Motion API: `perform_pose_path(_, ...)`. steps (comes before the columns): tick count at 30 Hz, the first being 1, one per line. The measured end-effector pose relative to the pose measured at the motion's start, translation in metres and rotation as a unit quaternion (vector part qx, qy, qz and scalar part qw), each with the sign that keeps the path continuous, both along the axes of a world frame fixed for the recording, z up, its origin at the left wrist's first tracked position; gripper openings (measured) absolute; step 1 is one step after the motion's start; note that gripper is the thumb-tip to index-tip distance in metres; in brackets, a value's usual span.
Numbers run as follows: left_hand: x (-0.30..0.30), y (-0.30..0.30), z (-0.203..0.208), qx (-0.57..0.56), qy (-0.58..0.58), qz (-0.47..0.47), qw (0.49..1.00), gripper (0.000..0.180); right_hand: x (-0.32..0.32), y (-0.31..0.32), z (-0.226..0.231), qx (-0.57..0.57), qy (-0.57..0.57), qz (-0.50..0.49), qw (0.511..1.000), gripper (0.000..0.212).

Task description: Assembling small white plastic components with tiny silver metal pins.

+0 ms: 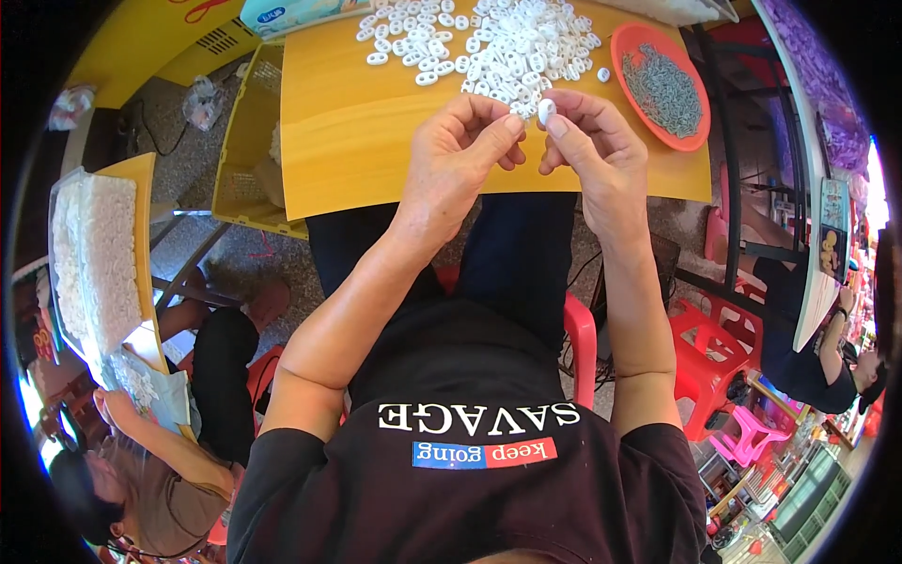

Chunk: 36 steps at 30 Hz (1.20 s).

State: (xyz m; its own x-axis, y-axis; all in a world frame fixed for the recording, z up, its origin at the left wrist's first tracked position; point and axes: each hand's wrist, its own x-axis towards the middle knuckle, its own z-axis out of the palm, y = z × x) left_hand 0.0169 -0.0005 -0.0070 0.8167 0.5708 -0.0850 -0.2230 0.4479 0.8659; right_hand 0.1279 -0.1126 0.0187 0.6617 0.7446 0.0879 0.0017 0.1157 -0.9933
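Note:
Between the thumb and fingers of my right hand (606, 160) is a small white oval plastic piece (547, 112), held just above the near side of a pile. My left hand (456, 150) is close beside it, thumb and fingertips pinched together; whatever they hold is too small to make out. Beyond both hands, many loose white oval pieces with two holes (526, 47) are heaped on the yellow tabletop (352, 141). To the right of the heap, a round red tray (684, 143) contains a mass of small grey metal screws (665, 92).
A tissue pack (301, 9) lies at the table's far left, and a yellow crate (235, 183) stands below that side. At left, a co-worker's hand (117, 411) is at another table bearing white items (103, 263). Red plastic stools (709, 352) and another person (808, 329) are at right.

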Motion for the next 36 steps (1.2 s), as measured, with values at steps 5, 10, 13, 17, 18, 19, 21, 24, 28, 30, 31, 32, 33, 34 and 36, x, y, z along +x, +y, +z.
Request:
perform_pose_path(5, 0.0, 0.0, 0.004, 0.002, -0.004, -0.003, 1.0, 0.013, 0.0, -0.002, -0.003, 0.025, 0.095, 0.038, 0.994, 0.027)
perform_pose_path(10, 0.0, 0.001, 0.003, 0.014, -0.002, 0.004, 1.0, 0.014, 0.002, -0.004, -0.004, 0.017, 0.056, 0.026, 0.998, 0.026)
perform_pose_path(13, 0.0, 0.0, 0.001, -0.006, -0.026, 0.005, 1.0, 0.013, 0.004, -0.004, -0.008, 0.032, 0.092, -0.004, 0.995, 0.026)
perform_pose_path(17, 0.003, -0.003, 0.002, -0.056, -0.037, -0.005, 0.998, 0.012, 0.001, -0.001, -0.016, 0.076, 0.142, -0.039, 0.986, 0.022)
perform_pose_path(18, 0.004, -0.003, 0.0, -0.057, -0.041, -0.008, 0.998, 0.012, -0.001, 0.0, -0.016, 0.076, 0.141, -0.039, 0.986, 0.022)
perform_pose_path(19, 0.004, -0.002, -0.001, -0.058, -0.043, -0.01, 0.997, 0.012, -0.003, 0.002, -0.017, 0.07, 0.118, -0.042, 0.99, 0.021)
perform_pose_path(21, 0.004, -0.002, -0.002, -0.059, -0.041, -0.006, 0.997, 0.012, -0.009, 0.004, -0.016, 0.065, 0.095, -0.045, 0.992, 0.019)
perform_pose_path(24, 0.003, 0.0, -0.003, -0.052, -0.04, 0.005, 0.998, 0.012, -0.016, 0.006, -0.016, 0.031, 0.003, -0.089, 0.996, 0.018)
perform_pose_path(28, 0.004, 0.001, -0.003, -0.052, -0.042, 0.006, 0.998, 0.011, -0.013, -0.002, -0.017, -0.05, -0.112, -0.074, 0.99, 0.018)
perform_pose_path(30, 0.003, 0.001, -0.001, -0.056, -0.041, 0.003, 0.998, 0.011, -0.009, -0.006, -0.015, -0.089, -0.088, -0.077, 0.989, 0.017)
perform_pose_path(31, 0.003, 0.002, 0.0, -0.059, -0.041, 0.0, 0.997, 0.012, -0.004, -0.007, -0.016, -0.061, 0.028, -0.072, 0.995, 0.017)
perform_pose_path(32, 0.003, 0.001, -0.001, -0.059, -0.041, -0.001, 0.997, 0.012, 0.0, -0.007, -0.017, -0.031, 0.144, -0.067, 0.987, 0.017)
perform_pose_path(33, 0.003, 0.001, -0.002, -0.04, -0.032, 0.001, 0.999, 0.012, 0.001, -0.007, -0.015, -0.018, 0.193, -0.071, 0.979, 0.017)
perform_pose_path(34, 0.003, 0.0, -0.003, -0.02, -0.022, 0.004, 1.0, 0.013, 0.002, -0.007, -0.016, -0.018, 0.193, -0.071, 0.979, 0.017)
perform_pose_path(36, 0.003, -0.001, -0.003, -0.002, -0.003, 0.004, 1.0, 0.014, 0.004, -0.006, -0.016, 0.019, 0.245, -0.06, 0.967, 0.019)
